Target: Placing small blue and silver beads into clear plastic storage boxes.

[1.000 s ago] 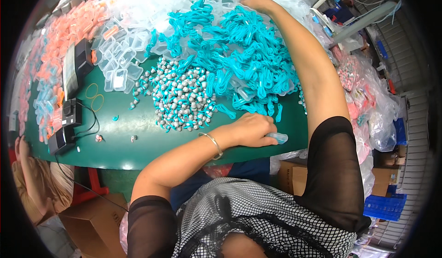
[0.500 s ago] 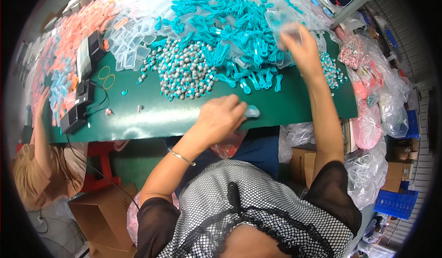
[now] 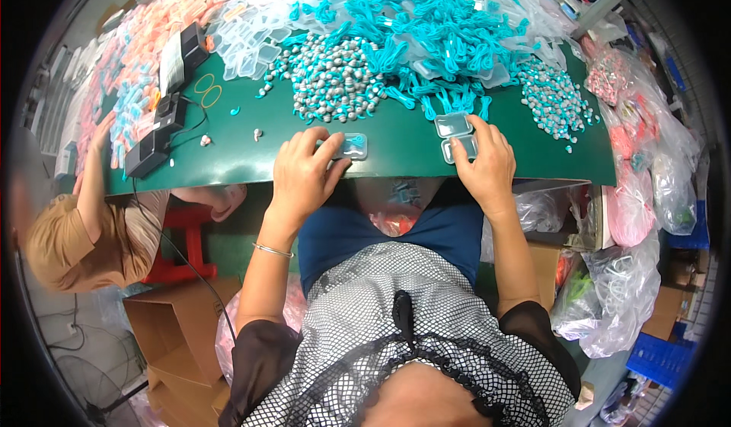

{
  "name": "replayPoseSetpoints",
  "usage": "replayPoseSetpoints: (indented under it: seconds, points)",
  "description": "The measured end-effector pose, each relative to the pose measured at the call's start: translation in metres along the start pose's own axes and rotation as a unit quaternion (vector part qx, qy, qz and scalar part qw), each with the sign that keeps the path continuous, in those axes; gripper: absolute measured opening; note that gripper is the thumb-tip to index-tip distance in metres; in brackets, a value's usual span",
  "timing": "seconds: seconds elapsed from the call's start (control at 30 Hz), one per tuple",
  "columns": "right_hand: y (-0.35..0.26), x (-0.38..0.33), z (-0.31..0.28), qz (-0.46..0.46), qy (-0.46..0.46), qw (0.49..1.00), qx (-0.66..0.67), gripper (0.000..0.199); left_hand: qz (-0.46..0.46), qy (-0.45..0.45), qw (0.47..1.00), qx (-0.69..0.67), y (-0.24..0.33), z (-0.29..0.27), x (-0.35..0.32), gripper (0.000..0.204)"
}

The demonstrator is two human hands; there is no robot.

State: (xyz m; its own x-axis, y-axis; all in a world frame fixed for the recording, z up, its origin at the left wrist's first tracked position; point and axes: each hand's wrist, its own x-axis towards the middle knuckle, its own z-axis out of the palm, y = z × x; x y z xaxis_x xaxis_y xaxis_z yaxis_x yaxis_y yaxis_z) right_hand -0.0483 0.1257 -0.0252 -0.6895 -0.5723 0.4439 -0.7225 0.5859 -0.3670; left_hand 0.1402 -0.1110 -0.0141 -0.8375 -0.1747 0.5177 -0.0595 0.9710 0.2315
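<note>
Compared with the frame half a second earlier, we see the right hand (image 3: 487,164) lowered from the upper right to the near side of the green table (image 3: 415,160), with an open clear case (image 3: 454,126). We observe its thumb on the case's lower half and its fingers along the right edge of the other half, so that the case is held between them, hinged wide. The left hand (image 3: 303,166) lies to the left, fingers bent, its thumb and index fingertip at the left end of a filled clear case (image 3: 355,146) with teal contents; we cannot tell whether they pinch it. The two cases lie well apart, both near the table's front edge. Behind them we note a heap of teal cords (image 3: 449,27), flanked by a mound of grey-and-teal pieces (image 3: 333,76) on the left and a smaller mound of similar colouring (image 3: 554,95) on the right. Farther left, we find clear boxes (image 3: 245,50) and orange pieces (image 3: 171,31) beyond a row of black devices (image 3: 150,151)
</note>
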Motion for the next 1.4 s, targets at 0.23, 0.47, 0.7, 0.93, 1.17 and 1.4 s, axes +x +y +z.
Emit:
replayPoseSetpoints:
  seconds: [0.23,0.47,0.7,0.93,1.17,1.4]
  points:
    - [-0.001,-0.002,0.005,-0.038,0.016,0.998,-0.041,0.035,-0.030,0.019,0.999,0.011,0.006,-0.010,0.021,0.031]
    - [0.006,0.001,-0.005,-0.009,0.018,0.997,0.078,0.019,0.026,0.004,0.994,0.109,0.013,0.047,0.072,0.009]
    - [0.067,0.015,-0.033,0.080,0.112,0.984,0.113,0.011,0.014,0.054,0.998,-0.010,0.029,0.050,0.069,0.001]
    - [0.113,0.048,-0.031,-0.023,0.134,0.968,-0.212,0.012,-0.051,-0.001,0.994,-0.095,0.068,0.061,0.058,0.009]
    - [0.130,0.066,-0.016,-0.039,0.098,0.951,-0.292,0.010,-0.067,-0.021,0.992,-0.106,0.068,0.057,0.057,0.007]
    - [0.121,0.061,-0.028,-0.134,0.086,0.965,-0.209,0.007,-0.095,-0.020,0.971,-0.217,0.070,0.062,0.054,0.011]
